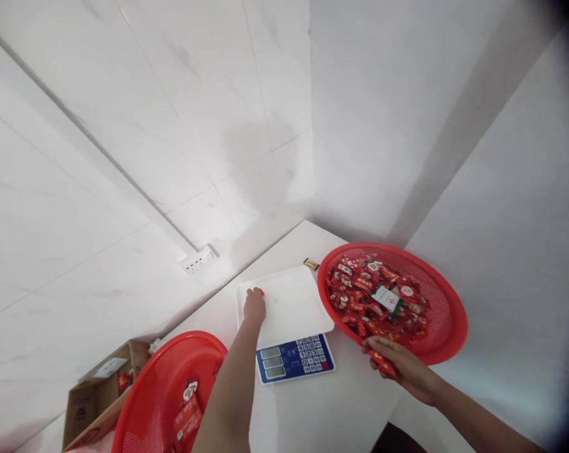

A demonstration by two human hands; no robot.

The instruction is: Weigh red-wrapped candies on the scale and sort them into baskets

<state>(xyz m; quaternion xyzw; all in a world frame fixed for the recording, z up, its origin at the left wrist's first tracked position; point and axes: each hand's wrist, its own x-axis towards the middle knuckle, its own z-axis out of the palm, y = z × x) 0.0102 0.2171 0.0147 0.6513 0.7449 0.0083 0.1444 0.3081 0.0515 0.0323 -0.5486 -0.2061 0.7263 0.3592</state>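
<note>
My left hand (254, 307) is over the left side of the white scale tray (293, 308), fingers closed; a sliver of a small red packet (262, 292) shows at the fingertips. Below the tray lies the scale's blue keypad panel (295, 360). My right hand (404, 365) grips a red snack packet (382, 363) with yellow print, just at the near rim of a red plastic basket (447, 308). That basket holds many small red packets (359, 296) and, on top, a white-and-green packet (386, 299).
A second red basket (156, 371) at lower left contains a few red packets (188, 418). Beyond it stands an open cardboard box (88, 402). A small yellow-and-black packet (311, 263) lies on the white table (312, 415) behind the tray. Walls meet behind the table, with a socket (198, 259) on the left one.
</note>
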